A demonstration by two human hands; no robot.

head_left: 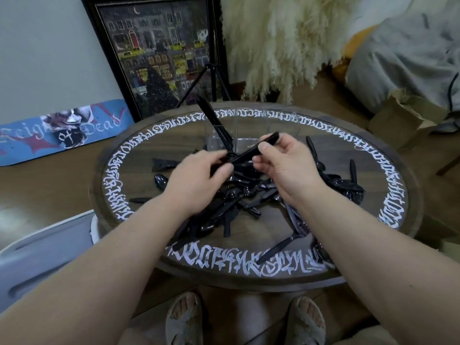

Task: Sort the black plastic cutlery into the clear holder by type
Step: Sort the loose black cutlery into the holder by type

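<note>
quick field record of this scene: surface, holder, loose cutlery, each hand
surface: round table with white lettering around its rim
holder: clear holder behind the hands, a few black pieces standing in its left compartment
loose cutlery: mixed black pile mid-table
left hand: gripping a black piece
right hand: pinching the same piece

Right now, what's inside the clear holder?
The holder has a few black pieces standing in its left compartment, handles leaning up and left. The other compartments look empty. Both hands cover its lower front, so the piece types are unclear.
</note>
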